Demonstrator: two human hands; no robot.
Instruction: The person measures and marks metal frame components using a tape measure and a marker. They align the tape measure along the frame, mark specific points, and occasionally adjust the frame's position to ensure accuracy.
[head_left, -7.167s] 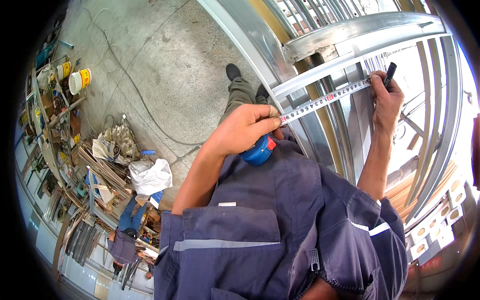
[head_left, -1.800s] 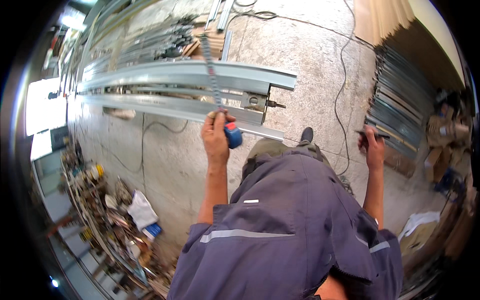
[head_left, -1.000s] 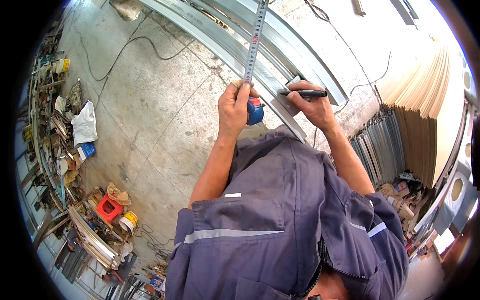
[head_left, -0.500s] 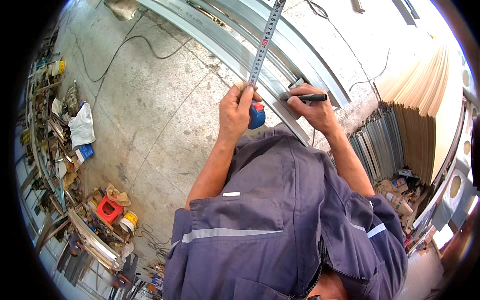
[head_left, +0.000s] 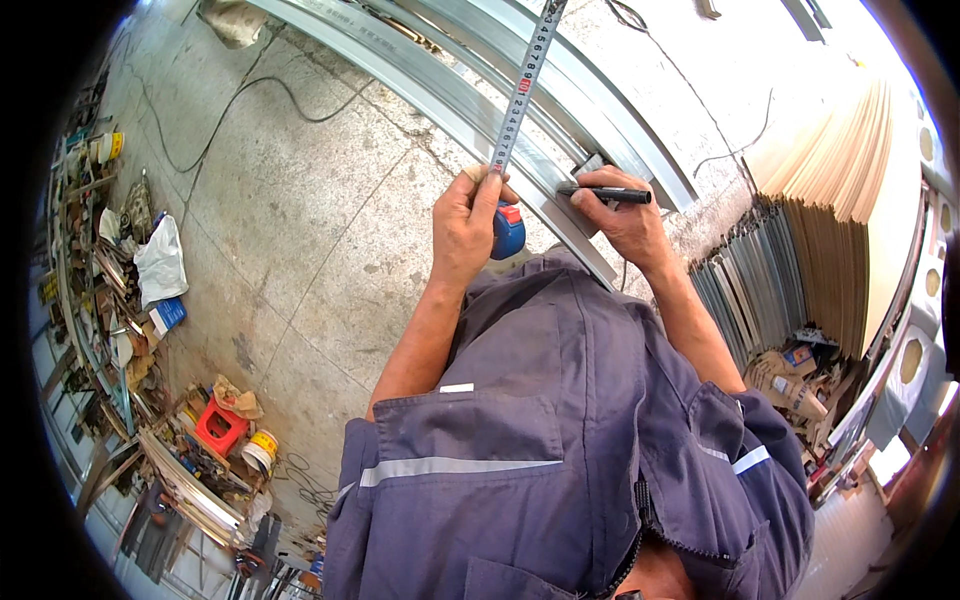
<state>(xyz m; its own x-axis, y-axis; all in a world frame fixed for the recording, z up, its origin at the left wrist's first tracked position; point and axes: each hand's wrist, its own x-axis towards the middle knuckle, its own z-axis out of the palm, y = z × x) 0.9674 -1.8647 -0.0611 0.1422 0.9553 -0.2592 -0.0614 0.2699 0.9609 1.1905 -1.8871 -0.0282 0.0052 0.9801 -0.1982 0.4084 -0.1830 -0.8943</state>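
Observation:
My left hand (head_left: 464, 228) grips a blue and red tape measure (head_left: 509, 232), thumb pressed on the pulled-out blade (head_left: 518, 108). That blade runs away from me across several long grey metal profiles (head_left: 440, 110); its far end lies beyond the top edge of the view. In my right hand (head_left: 628, 222) is a black marker pen (head_left: 618, 195), held between thumb and fingers. The pen's tip points left, at the near profile close to its end; whether it touches the metal I cannot tell.
Stacked brown boards (head_left: 835, 200) and upright grey metal strips (head_left: 755, 275) stand at the right. Along the left lie a white bag (head_left: 162, 262), a red plastic stool (head_left: 220, 427), a bucket (head_left: 260, 450) and scrap. A black cable (head_left: 290, 88) crosses the concrete floor (head_left: 290, 220).
The marker has shifted slightly, and its tip now shows more sharply. My left hand and the tape measure sit a little further left in view. Both grips are unchanged.

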